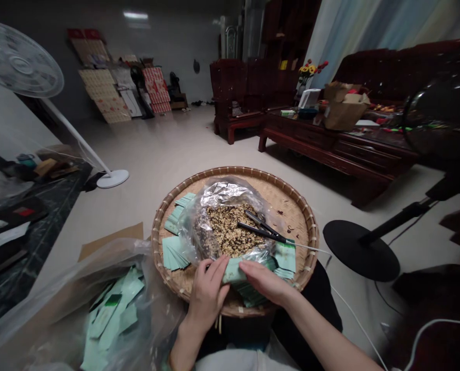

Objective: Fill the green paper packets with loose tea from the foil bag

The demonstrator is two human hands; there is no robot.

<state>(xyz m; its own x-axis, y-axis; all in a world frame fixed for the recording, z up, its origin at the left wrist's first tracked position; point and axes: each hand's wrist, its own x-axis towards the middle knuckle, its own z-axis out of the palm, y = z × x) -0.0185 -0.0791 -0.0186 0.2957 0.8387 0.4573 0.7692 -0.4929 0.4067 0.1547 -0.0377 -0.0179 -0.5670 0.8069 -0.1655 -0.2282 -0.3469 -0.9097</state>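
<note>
My left hand (210,286) and my right hand (266,281) grip the two ends of a pale green packet (233,271) at the near side of a round woven bamboo tray (313,221). Just beyond them, an open clear plastic bag (230,188) holds a loose mix (226,226) of tan and black bits. On that mix rests a black hair straightener (263,230), its plates apart and its white cord running right. Fanned green packets (174,253) lie left of the bag, and more packets (286,257) are at the right. Others sit partly hidden under my right hand.
At lower left, a large clear bag (152,288) contains several green packets (112,314), with cardboard (114,239) behind it. A white standing fan (114,178) is farther left. A black fan base (361,250) and cords occupy the right floor, near a dark wooden table (330,144).
</note>
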